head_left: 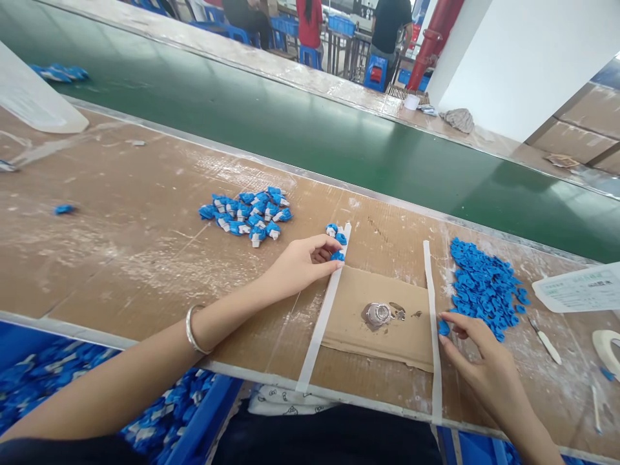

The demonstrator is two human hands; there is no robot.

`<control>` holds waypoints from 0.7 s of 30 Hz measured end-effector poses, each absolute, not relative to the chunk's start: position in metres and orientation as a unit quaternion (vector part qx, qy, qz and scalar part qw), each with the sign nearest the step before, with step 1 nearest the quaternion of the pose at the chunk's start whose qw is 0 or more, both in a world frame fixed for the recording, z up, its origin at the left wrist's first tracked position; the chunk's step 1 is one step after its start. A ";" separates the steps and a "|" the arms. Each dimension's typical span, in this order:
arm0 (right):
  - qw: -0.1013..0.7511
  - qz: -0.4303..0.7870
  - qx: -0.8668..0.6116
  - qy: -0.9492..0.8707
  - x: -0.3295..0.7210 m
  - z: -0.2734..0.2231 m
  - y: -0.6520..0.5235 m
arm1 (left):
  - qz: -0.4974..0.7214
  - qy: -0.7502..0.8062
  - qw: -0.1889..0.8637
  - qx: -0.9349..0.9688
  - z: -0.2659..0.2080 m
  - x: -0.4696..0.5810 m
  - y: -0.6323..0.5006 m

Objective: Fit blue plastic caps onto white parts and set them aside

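My left hand (310,261) pinches a small blue-and-white part (338,256) between thumb and fingertips, beside a strip of white tape (317,326). Just beyond the fingers lie more blue-and-white parts (332,230). With thumb and index finger, my right hand (477,345) grips a small blue plastic piece (444,328) next to the right-hand tape strip (434,361). A heap of loose blue pieces (484,281) is just past that hand. Between my hands, a small clear glass jar (378,314) stands on a cardboard sheet (402,355), with dark wet stains around it.
A cluster of blue-and-white parts (249,212) lies left of my left hand. A white-handled knife (546,341) and a tape roll (606,349) are at the right. Behind the table runs a green conveyor belt (290,135). A blue bin (194,426) of parts sits below the table edge.
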State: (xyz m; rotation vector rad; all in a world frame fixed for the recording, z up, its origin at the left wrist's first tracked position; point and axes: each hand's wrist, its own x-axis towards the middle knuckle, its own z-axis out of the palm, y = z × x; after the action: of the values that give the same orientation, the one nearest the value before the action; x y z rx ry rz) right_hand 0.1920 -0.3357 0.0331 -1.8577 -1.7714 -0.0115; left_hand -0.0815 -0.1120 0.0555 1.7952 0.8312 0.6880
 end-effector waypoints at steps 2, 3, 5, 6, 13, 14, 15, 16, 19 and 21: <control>0.327 0.050 -0.668 -0.667 0.174 0.044 -0.324 | 0.288 0.319 0.595 0.679 0.055 -0.080 -0.115; 0.347 0.076 -0.647 -0.675 0.165 0.048 -0.317 | 0.285 0.306 0.638 0.647 0.055 -0.080 -0.116; 0.372 0.117 -0.603 -0.696 0.149 0.051 -0.302 | 0.276 0.282 0.704 0.591 0.053 -0.079 -0.117; 0.375 0.133 -0.586 -0.706 0.143 0.051 -0.295 | 0.271 0.269 0.728 0.570 0.053 -0.078 -0.117; 0.407 0.236 -0.568 -0.675 0.132 0.042 -0.282 | 0.269 0.230 0.770 0.531 0.053 -0.075 -0.126; 0.433 0.258 -0.566 -0.652 0.130 0.042 -0.282 | 0.262 0.221 0.776 0.529 0.054 -0.075 -0.128; 0.464 0.284 -0.559 -0.626 0.129 0.043 -0.283 | 0.253 0.209 0.786 0.524 0.054 -0.074 -0.132; 0.497 0.310 -0.547 -0.598 0.126 0.044 -0.283 | 0.242 0.196 0.796 0.519 0.053 -0.074 -0.135; 0.568 0.367 -0.515 -0.527 0.118 0.047 -0.279 | 0.216 0.163 0.818 0.507 0.052 -0.072 -0.145; 0.587 0.381 -0.503 -0.507 0.112 0.050 -0.276 | 0.208 0.148 0.828 0.499 0.051 -0.071 -0.150</control>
State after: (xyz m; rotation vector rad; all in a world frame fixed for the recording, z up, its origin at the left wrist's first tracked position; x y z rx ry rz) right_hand 0.1121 -0.2762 0.0497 -1.1711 -1.1822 0.8875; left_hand -0.0711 -0.1505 0.0508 1.0592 0.3134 0.4421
